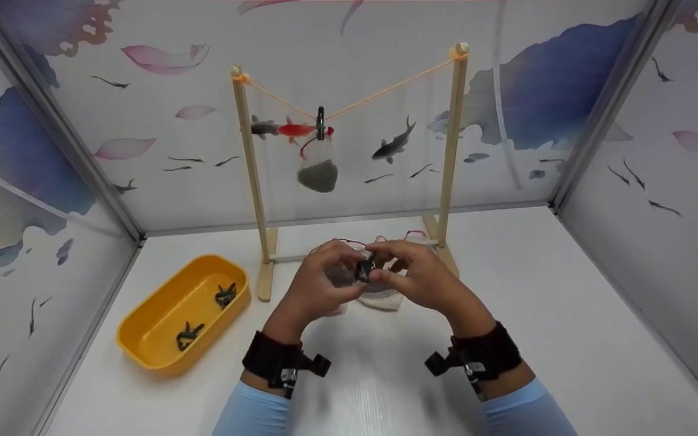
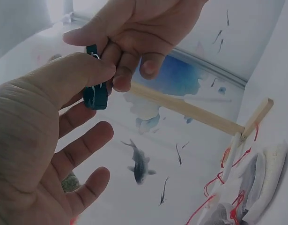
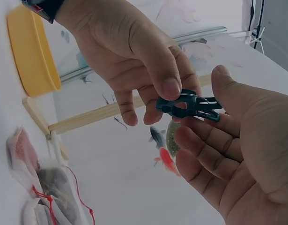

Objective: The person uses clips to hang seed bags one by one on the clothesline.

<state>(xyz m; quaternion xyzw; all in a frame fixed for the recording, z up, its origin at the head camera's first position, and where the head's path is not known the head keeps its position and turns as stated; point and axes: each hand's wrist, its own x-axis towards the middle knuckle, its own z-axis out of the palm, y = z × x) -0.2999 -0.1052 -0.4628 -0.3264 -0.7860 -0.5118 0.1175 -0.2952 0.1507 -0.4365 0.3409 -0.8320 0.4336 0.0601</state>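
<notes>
Both hands meet over the table in front of a wooden frame, with a dark green spring clip (image 1: 364,268) between them. My left hand (image 1: 325,275) pinches the body of the clip (image 3: 181,105) between thumb and index finger, its other fingers spread. At the handle end, my right hand (image 1: 422,275) has its thumb and index finger on either side of the clip's two handles. Behind the hands lie mesh drawstring bags (image 1: 382,301) with red cords, partly hidden in the head view. The right wrist view shows these bags (image 3: 55,183) more fully.
An orange cord (image 1: 394,89) sags between the posts of the wooden frame (image 1: 452,151). From it hangs a dark clip (image 1: 320,124) with a filled bag (image 1: 317,175) below. To the left, a yellow tub (image 1: 155,309) contains two green clips (image 1: 188,335). Printed panels enclose the table.
</notes>
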